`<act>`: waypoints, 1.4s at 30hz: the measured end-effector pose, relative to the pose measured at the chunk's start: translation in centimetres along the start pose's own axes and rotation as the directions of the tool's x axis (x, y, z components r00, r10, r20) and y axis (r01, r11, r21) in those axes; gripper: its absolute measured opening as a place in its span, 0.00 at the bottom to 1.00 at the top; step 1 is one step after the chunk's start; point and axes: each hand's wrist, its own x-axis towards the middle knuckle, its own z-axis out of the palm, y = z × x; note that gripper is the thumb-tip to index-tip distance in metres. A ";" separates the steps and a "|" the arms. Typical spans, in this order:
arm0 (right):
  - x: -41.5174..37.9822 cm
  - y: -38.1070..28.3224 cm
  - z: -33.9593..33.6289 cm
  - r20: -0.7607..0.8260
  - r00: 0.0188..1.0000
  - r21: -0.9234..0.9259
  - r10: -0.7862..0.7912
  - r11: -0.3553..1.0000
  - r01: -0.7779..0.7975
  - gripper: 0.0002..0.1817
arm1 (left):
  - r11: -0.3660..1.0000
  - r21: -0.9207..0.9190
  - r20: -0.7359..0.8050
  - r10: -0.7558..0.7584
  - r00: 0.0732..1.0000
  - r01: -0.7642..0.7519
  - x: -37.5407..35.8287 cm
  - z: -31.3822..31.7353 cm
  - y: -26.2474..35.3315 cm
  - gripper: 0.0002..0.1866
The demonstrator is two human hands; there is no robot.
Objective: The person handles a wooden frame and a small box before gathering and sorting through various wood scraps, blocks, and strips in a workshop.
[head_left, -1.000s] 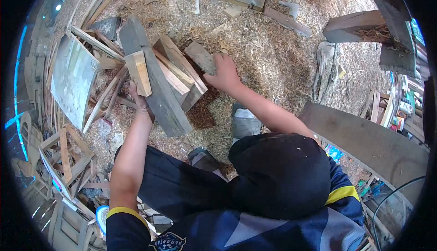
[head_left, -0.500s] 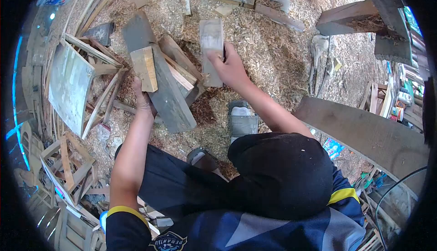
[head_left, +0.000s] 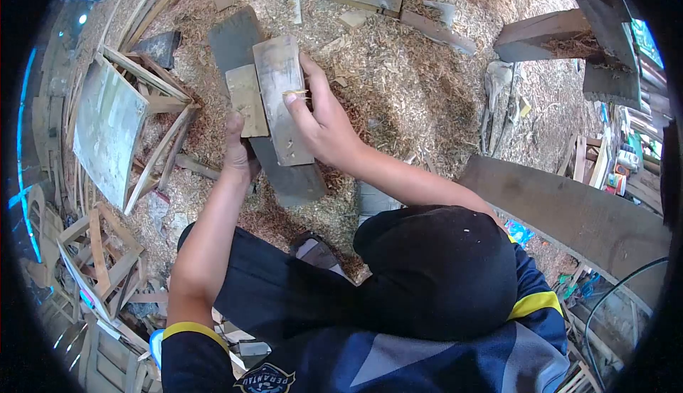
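Pale plank [head_left: 281,72] spanned by right fingers [head_left: 302,114]; left fingers [head_left: 235,124] clasp short block [head_left: 245,95].

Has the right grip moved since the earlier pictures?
Yes. Against the white panel standing at picture left, the right grip has moved leftward, closer to it, bringing its wooden block over the dark board.

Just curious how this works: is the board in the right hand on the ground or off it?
Off it: the board is gripped by the right hand and covers part of the dark plank below.
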 end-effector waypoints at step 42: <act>2.1 9.8 -2.3 0.472 0.864 0.519 0.174 0.737 -0.432 0.58 | 0.997 0.067 -0.179 -0.012 0.984 0.024 1.2 0.3 -2.8 0.51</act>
